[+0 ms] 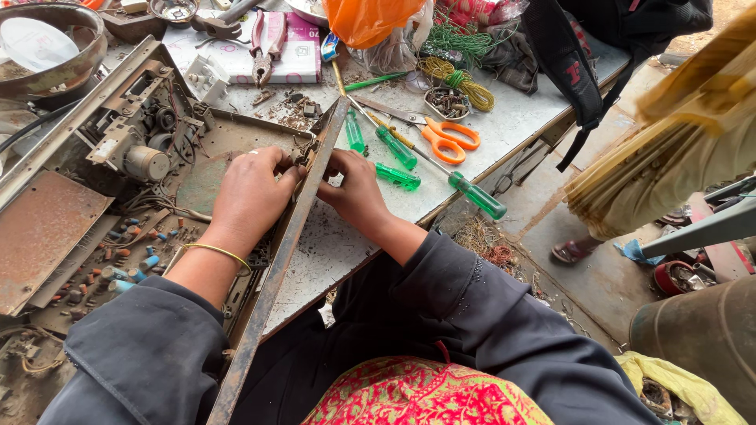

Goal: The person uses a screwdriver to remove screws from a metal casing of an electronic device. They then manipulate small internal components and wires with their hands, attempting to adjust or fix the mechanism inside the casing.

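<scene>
— Where are the hands just now?

— Both at the upper edge of the old chassis (118, 197), which lies on the bench (504, 126) at the person's left. The left hand (250, 193) rests inside the frame, fingers curled down on something small at the rusty side rail (283, 244); the right hand (356, 189) meets it from the other side of that rail, fingertips pinched together. I cannot tell what sits between the fingers (it is hidden by the knuckles), so whether either grip is truly clenched on a part or only pressing at it stays unsure.

— How would that chassis handle?

— Stiff and heavy, I'd judge: sheet metal, a motor-like drum, a board studded with small coloured components (134, 256). The rail looks rough and rusty, hardly slippery; the long edge is the sound place to take hold, not the wiring or the board, which look fragile.

— And round about?

— Four green-handled screwdrivers (398, 177) lie just beyond the right hand, with orange-handled scissors (449, 140) near them. Farther back, red-handled pliers (268, 43) rest on a flat white-and-pink box (303, 51), a rectangular package with print on its face. An orange plastic bag (370, 20) hangs above it at the far edge, coils of green and yellow wire (465, 79) beside that.

— Anything worn?

— A thin gold bangle (216, 253) on the left wrist, dark sleeves on both arms.
</scene>
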